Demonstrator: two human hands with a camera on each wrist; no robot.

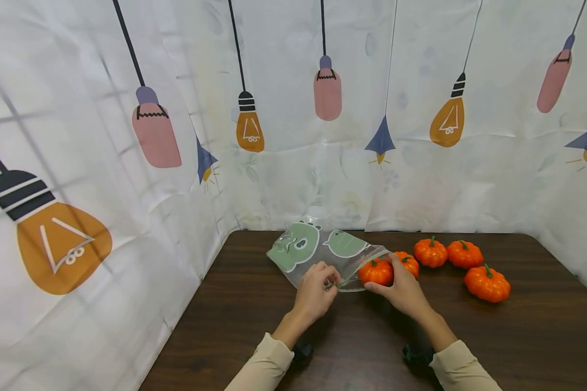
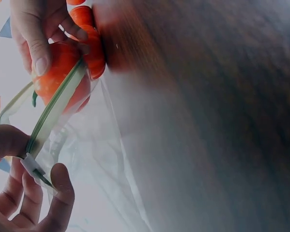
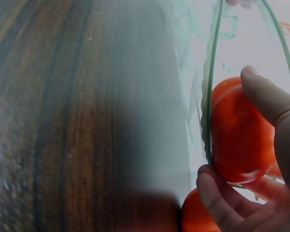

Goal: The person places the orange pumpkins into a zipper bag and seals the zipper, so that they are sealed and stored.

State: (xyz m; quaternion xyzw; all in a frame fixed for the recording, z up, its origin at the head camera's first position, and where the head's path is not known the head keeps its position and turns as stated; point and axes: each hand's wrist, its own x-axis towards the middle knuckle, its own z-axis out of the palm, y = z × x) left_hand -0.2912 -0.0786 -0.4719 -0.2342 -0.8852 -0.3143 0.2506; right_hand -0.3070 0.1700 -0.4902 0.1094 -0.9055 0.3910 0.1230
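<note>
My left hand [image 1: 317,291] pinches the zip strip [image 2: 56,107] of a clear zip bag [image 1: 339,266] beside its white slider [image 2: 30,165]. My right hand [image 1: 405,290], apart from it, grips an orange miniature pumpkin [image 1: 375,273] in the bag's open mouth, between the two zip edges. The bag lies on the dark wood-grain table [image 1: 533,336], pale green cartoon prints [image 1: 344,244] up. Another pumpkin [image 1: 410,264] sits just beyond my right fingers; three more pumpkins [image 1: 464,254] stand farther right.

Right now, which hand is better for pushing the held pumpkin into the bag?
Probably the right hand: it holds the orange pumpkin at the open mouth of the clear bag. The left hand pinches the bag's edge by the white slider, farther from that pumpkin.
</note>
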